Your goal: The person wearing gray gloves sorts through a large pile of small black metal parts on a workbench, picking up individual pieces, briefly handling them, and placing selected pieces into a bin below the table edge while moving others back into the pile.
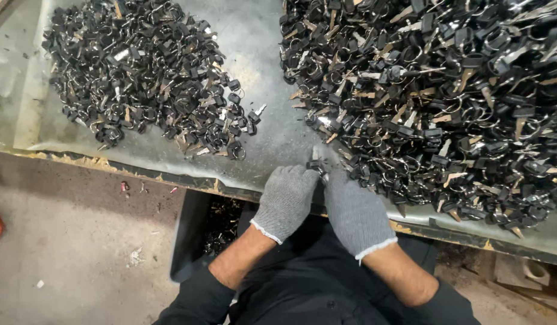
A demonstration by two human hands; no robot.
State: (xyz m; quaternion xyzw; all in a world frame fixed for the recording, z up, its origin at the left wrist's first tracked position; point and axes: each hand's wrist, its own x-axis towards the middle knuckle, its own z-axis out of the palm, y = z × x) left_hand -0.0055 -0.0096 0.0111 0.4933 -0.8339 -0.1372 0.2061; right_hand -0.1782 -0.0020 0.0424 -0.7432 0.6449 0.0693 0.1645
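Both hands are in grey knit gloves and meet at the near edge of the table (254, 42). My left hand (286, 201) and right hand (354, 213) are closed together on one small black-headed key on a wire ring (317, 168), pinched between the fingertips just above the table edge. Exactly how the fingers sit on it I cannot tell; the gloves cover most of it.

Largest item noted: the table, a dull sheet surface with a worn, chipped front edge. On its right side lies the large heap of keys (447, 90), black heads, metal blades and rings tangled together, its near fringe touching the held piece. On the left, well apart across bare sheet, lies the smaller heap of keys (152, 72). Below the table edge, beside my left forearm, a dark bin (197, 232) holds more of the same parts. The concrete floor (68, 241) carries scattered debris.

Handling judgement: the key is light, rigid and not fragile, but small and smooth, so likely to slip in knit gloves. The rings snag neighbours in the heap. Best hold appears to be the plastic head, leaving the ring free.
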